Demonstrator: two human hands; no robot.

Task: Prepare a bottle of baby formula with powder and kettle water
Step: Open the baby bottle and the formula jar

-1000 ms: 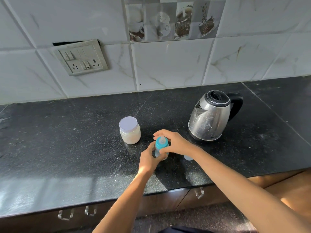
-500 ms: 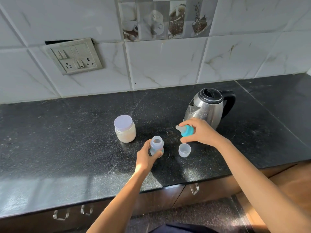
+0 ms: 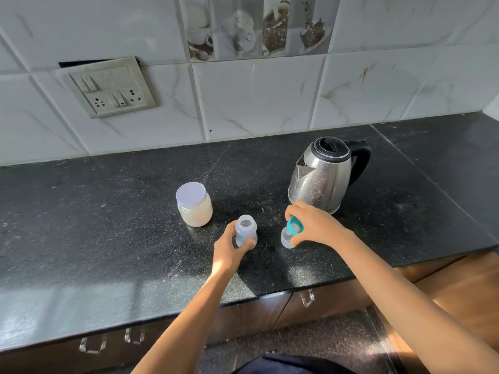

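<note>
A small clear baby bottle (image 3: 245, 230) stands upright on the black counter (image 3: 108, 225) with its mouth uncovered. My left hand (image 3: 229, 249) grips its lower body. My right hand (image 3: 314, 225) holds the teal nipple ring (image 3: 294, 225), tilted, just above the clear bottle cap (image 3: 286, 238) that stands on the counter. A jar of pale formula powder (image 3: 194, 205) with a white lid stands left of the bottle. The steel kettle (image 3: 325, 174) with a black handle stands behind my right hand, lid shut.
A switch and socket plate (image 3: 108, 87) hangs on the tiled wall at the back left. Drawers with clear handles (image 3: 307, 296) run below the counter's front edge. The counter's right end (image 3: 480, 238) drops off to a wooden floor.
My right hand unscrewed the teal nipple ring off the bottle, carried it right and has lowered it over the clear cap. My left hand kept hold of the bottle.
</note>
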